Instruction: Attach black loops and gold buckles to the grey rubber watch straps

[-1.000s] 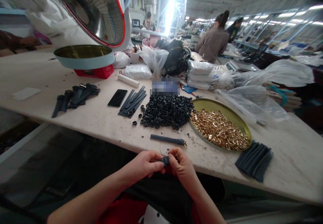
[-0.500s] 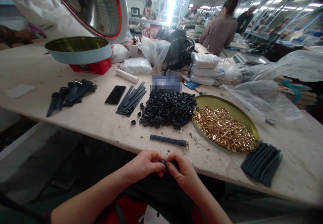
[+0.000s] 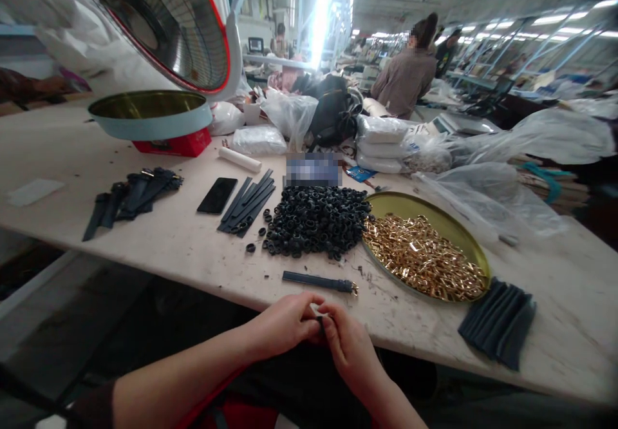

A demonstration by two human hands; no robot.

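Observation:
My left hand (image 3: 284,323) and my right hand (image 3: 351,342) meet at the table's front edge, fingers closed. Between their fingertips they pinch a small strap piece (image 3: 318,311) with a pale side and a dark edge; most of it is hidden. Just beyond them lies a dark strap (image 3: 316,281) with a gold buckle at its right end. Behind that is a heap of small black loops (image 3: 318,223). To its right, gold buckles (image 3: 420,255) fill a round tin lid (image 3: 454,229). Several dark strap pieces (image 3: 497,323) lie side by side at the right.
Buckled straps (image 3: 138,194) are piled at the left, near a black phone (image 3: 217,195) and flat dark strips (image 3: 251,200). A round tin (image 3: 149,123) rests on a red box (image 3: 174,144) below a fan (image 3: 168,23). Plastic bags (image 3: 381,139) line the back; a person (image 3: 403,81) stands beyond.
My hands have drawn closer together and turned the held piece, so a pale side shows where it looked dark before. The camera view has tilted up slightly.

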